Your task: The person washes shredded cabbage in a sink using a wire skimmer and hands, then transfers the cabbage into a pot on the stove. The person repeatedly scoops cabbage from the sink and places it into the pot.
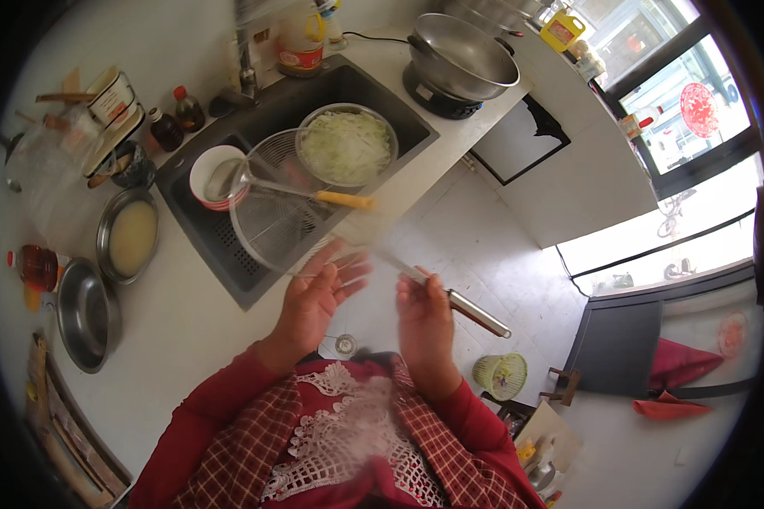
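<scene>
My right hand [423,312] is wrapped around the metal handle [481,313] of a large wire-mesh skimmer. Its round mesh head [270,223] is blurred and hangs over the sink's front edge. My left hand [318,292] is beside the rim of the mesh, palm turned up and fingers spread; blur hides whether they touch. Behind the mesh, in the dark sink [248,292], are a white-and-red bowl [198,175] and a steel basin [391,156] of shredded pale green vegetable [347,143]. A strainer or ladle with a yellow handle [347,200] shows among them.
A steel wok-like pan [465,54] stands on an electric cooker [439,95] at the back right. Left of the sink are a bowl of cloudy liquid [132,238], a steel bowl [86,318] and sauce bottles [165,129]. A green wastebasket [500,375] is on the floor.
</scene>
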A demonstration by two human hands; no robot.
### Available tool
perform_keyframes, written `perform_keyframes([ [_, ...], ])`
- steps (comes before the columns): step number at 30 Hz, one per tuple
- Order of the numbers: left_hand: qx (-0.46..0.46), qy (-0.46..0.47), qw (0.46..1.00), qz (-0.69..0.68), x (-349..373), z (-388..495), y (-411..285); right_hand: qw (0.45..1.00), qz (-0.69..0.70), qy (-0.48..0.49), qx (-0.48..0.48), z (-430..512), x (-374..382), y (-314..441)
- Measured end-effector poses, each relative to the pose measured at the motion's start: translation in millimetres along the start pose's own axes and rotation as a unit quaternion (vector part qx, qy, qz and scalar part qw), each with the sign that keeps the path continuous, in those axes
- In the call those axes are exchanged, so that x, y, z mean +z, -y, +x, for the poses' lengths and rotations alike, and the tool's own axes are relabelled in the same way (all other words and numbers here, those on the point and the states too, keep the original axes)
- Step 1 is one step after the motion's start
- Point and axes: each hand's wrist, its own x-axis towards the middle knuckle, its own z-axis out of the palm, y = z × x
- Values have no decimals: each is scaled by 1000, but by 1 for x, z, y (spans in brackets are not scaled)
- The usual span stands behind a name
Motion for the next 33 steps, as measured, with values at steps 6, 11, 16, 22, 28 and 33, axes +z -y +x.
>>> perform_keyframes([
  [6, 32, -63, 997, 13, 27, 57, 27, 973, -137, 144, 121, 56, -3, 32],
  [11, 82, -167, 982, 2, 53, 95, 46, 917, -183, 333, 120, 119, -51, 79],
  [16, 116, -253, 961, -2, 76, 118, 56, 878, -410, 248, 11, 208, -121, 95],
  [22, 105, -297, 949, 2, 77, 126, 61, 921, -380, 77, -40, 316, -174, 115],
  [28, 100, -287, 952, 37, 60, 139, 33, 872, -446, 21, -199, 391, -175, 129],
  [33, 100, -258, 959, 66, 45, 145, 8, 796, -521, -22, -309, 439, -157, 135],
])
